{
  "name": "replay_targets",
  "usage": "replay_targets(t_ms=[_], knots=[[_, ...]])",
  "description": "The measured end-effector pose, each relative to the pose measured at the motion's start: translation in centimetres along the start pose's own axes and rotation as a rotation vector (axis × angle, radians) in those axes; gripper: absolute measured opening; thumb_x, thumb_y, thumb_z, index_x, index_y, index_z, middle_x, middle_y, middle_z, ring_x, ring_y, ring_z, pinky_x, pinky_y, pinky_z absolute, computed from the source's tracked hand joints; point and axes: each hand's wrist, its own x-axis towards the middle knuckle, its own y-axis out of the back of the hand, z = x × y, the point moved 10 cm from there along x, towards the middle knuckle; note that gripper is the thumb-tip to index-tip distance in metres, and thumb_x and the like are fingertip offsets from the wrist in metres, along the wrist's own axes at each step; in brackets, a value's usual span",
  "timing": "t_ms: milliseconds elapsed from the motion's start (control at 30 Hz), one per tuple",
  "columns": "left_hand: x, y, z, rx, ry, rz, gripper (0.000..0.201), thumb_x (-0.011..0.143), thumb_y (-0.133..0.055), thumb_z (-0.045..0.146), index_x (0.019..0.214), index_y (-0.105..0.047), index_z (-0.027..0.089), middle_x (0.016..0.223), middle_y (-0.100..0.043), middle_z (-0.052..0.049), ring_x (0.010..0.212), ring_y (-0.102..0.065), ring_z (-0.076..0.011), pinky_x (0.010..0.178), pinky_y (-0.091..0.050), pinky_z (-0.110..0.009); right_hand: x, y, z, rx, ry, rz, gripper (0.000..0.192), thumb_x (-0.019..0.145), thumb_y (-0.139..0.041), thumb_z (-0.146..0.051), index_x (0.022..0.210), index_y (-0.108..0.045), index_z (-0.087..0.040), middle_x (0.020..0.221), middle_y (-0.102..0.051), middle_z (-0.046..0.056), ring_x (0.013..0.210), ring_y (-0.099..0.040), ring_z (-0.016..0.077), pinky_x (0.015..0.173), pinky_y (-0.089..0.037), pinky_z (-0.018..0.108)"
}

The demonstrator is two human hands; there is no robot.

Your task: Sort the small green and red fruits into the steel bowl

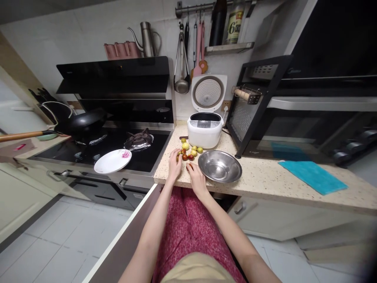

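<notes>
Fresh jujubes, some yellow-green and some red-brown, lie in a loose cluster on the speckled counter. My left hand curls round the cluster's left side, its fingertips closed on a brownish jujube. Just in front of the fruit, my right hand rests low with bent fingers, and a reddish jujube shows partly at its fingertips. Close to the right hand stands a steel bowl with nothing in it. Parts of the fruit are hidden by my fingers.
Behind the jujubes, a white rice cooker has its lid raised. A white plate overhangs the stove's front edge, and a black wok sits on the far-left burner. A blue cloth lies right. Below the counter, a drawer or door stands open.
</notes>
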Motion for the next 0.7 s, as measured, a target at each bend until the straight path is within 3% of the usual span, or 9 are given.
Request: replay_targets(t_ms=[100,233,433,700], knots=[[0.0,-0.1,-0.1,0.002,-0.006,-0.007,0.031,0.104,-0.046,0.032,0.124,-0.067,0.02,0.134,-0.065,-0.014,0.133,-0.057,-0.0259,0.12,-0.041,-0.044,-1.3,2.0,-1.6,0.077,0.133,0.106,0.056,0.099,-0.04,-0.003,0.148,-0.058,-0.022,0.136,-0.068,0.016,0.129,-0.065,0.0287,0.109,-0.056,0.045],[0.0,-0.6,-0.1,0.013,-0.043,-0.033,0.031,0.103,-0.046,0.029,0.124,-0.067,0.018,0.133,-0.066,-0.015,0.13,-0.059,-0.0263,0.118,-0.043,-0.047,-3.5,6.3,-2.6,0.109,0.271,0.323,0.064,0.1,-0.038,-0.002,0.159,-0.044,-0.027,0.142,-0.065,0.012,0.137,-0.06,0.0247,0.114,-0.054,0.043],[0.0,-1.1,0.0,0.033,-0.091,-0.057,0.027,0.102,-0.049,0.026,0.12,-0.069,0.019,0.128,-0.068,-0.014,0.127,-0.06,-0.0271,0.115,-0.045,-0.048,-5.1,11.5,-0.6,-0.034,0.188,0.464,0.065,0.102,-0.048,-0.005,0.161,-0.041,-0.03,0.137,-0.068,0.012,0.13,-0.065,0.0257,0.108,-0.057,0.043],[-0.1,-1.4,-0.2,0.049,-0.11,-0.081,0.027,0.103,-0.049,0.029,0.114,-0.071,0.019,0.123,-0.069,-0.013,0.124,-0.062,-0.0274,0.113,-0.046,-0.049,-6.9,12.8,1.3,-0.101,0.082,0.475,0.061,0.102,-0.056,-0.013,0.16,-0.042,-0.029,0.128,-0.071,0.013,0.116,-0.07,0.0263,0.098,-0.057,0.042]])
